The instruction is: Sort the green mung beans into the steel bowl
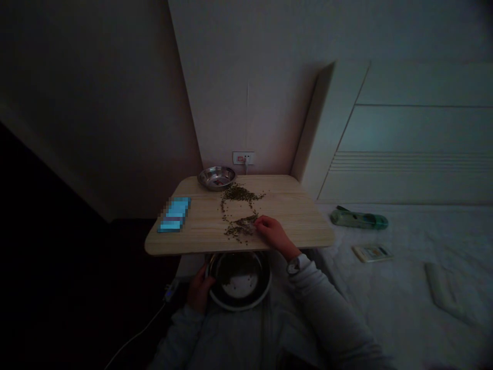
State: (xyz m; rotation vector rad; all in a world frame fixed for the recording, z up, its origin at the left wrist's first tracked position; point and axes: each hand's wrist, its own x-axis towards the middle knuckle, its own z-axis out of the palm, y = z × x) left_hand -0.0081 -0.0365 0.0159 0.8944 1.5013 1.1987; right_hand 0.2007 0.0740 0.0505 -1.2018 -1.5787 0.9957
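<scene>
My left hand (pixel 199 290) grips the left rim of a wide metal bowl (pixel 239 308), thumb over the edge. The bowl is below the table's front edge, over my lap, with a few small dark grains inside. My right hand (pixel 269 231) is closed above the tabletop, pinching a thin, clear piece that looks like plastic (pixel 249 227). That piece touches the nearer patch of small green beans (pixel 233 231). A second, denser pile of beans (pixel 239 193) lies farther back, with thin trails of beans between the two patches.
On the wooden table (pixel 292 205) a shallow steel bowl (pixel 216 178) stands at the back left and a lit phone (pixel 175 215) lies at the left. A wall socket (pixel 243 158) is behind. The bed at right holds a green bottle (pixel 360 219) and another phone (pixel 372 253).
</scene>
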